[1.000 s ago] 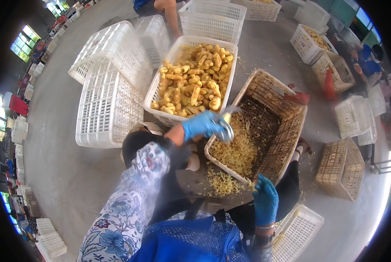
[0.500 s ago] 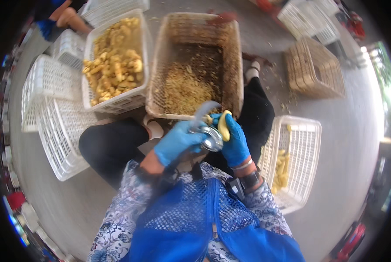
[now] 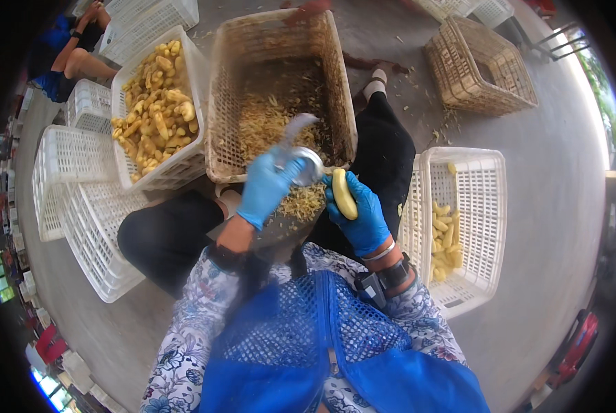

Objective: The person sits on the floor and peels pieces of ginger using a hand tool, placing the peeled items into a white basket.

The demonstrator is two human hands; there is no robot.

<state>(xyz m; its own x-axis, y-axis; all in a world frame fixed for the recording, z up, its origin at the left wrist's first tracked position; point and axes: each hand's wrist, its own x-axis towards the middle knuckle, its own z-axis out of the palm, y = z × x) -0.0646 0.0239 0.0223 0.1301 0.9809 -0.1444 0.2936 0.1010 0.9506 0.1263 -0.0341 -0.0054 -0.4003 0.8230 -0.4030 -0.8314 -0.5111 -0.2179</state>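
My left hand, in a blue glove, is closed round a metal tool with a round shiny part and a curved, blurred blade. It hovers over the near rim of a dirty crate holding yellow scraps. Just right of it, my right hand, also blue-gloved, holds a smooth, pale yellow, curved piece of produce upright. I cannot tell its exact kind. Tool and piece are apart.
At left, a white crate brims with yellow-brown produce. A white crate by my right knee holds pale yellow pieces. White crates stand at far left, a brown-stained one at far right. Another person sits at upper left.
My left hand and the tool have moved up and left, away from the yellow piece. My right hand still holds it, slightly lower. The whole view has shifted.
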